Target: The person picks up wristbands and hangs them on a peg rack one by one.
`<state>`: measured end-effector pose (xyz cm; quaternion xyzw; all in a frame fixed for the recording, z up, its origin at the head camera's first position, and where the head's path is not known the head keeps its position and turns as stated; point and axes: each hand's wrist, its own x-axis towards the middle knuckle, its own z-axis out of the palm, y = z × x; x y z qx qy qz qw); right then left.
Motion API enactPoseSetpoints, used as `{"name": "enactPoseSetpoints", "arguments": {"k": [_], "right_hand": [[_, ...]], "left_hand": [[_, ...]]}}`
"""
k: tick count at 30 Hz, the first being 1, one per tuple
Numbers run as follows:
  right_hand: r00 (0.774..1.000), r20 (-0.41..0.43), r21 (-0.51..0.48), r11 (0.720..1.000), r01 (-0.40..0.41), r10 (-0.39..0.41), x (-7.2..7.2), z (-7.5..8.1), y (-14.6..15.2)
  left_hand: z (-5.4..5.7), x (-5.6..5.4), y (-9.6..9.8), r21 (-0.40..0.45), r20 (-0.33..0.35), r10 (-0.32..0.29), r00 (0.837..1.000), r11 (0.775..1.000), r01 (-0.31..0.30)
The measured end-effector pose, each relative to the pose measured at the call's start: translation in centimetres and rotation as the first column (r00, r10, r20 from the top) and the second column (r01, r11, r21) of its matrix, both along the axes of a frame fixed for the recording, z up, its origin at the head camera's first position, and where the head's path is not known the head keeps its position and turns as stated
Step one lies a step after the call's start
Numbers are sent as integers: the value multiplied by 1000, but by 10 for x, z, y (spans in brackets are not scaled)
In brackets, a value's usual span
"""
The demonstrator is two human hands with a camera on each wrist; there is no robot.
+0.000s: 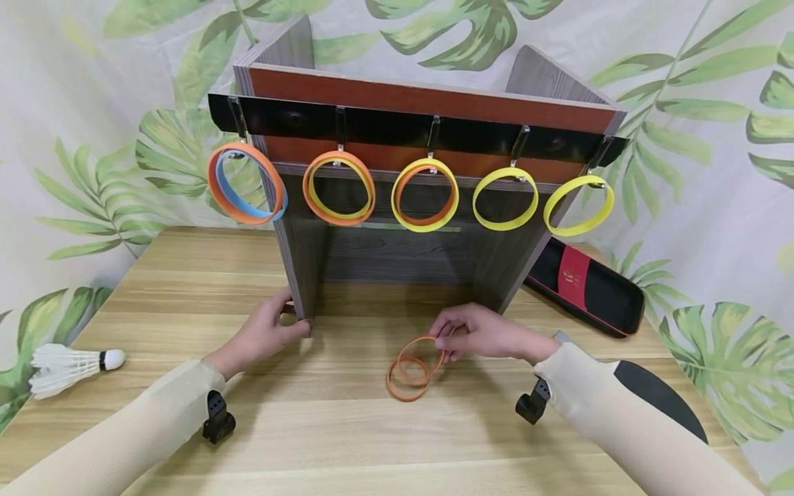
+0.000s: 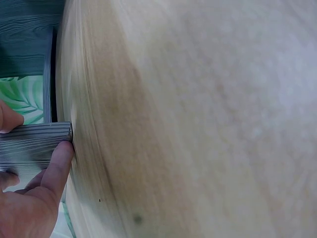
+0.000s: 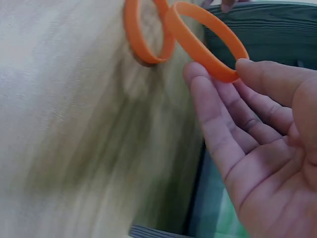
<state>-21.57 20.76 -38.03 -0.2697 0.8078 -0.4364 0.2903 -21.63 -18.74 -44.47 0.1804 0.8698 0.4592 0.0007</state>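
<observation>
My right hand pinches an orange wristband between thumb and fingertips, holding it tilted just above the table. Under it, a second orange wristband lies on the wood, partly overlapped by the first in the head view. At the left, my left hand grips the lower front edge of the grey wood-grain stand's side panel, thumb and fingers on opposite faces. Above both hands, a black strip with several hooks crosses the stand. Wristbands hang there: orange with blue, orange with yellow, and yellow ones.
A shuttlecock lies at the table's left. On the right are a black case with a red band and a dark rounded object, partly hidden by my sleeve. Leaf-patterned cloth hangs behind the table.
</observation>
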Motion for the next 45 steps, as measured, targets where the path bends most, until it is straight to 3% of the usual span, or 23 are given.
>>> {"name": "enactPoseSetpoints", "arguments": {"k": [15,25,30,38,45], "right_hand": [[987,-135,-184,981,56,-82,9,38,3],[959,-247,-251,965,76,-139,28,70,1],[933,-306,-311,946,93,-192,36,86,3],[892,-340,-463,879,118,-299,44,110,11],[837,-332,-655,745,127,-434,50,128,16]], "left_hand": [[-1,-1,1,4,-16,9,1000,1000,-9],[-1,0,-1,-11,20,1,1000,1000,0],[-1,-1,-1,-12,20,-6,1000,1000,6],[0,-1,-1,-4,12,-9,1000,1000,9],[-1,-1,-1,6,0,-3,1000,1000,3]]}}
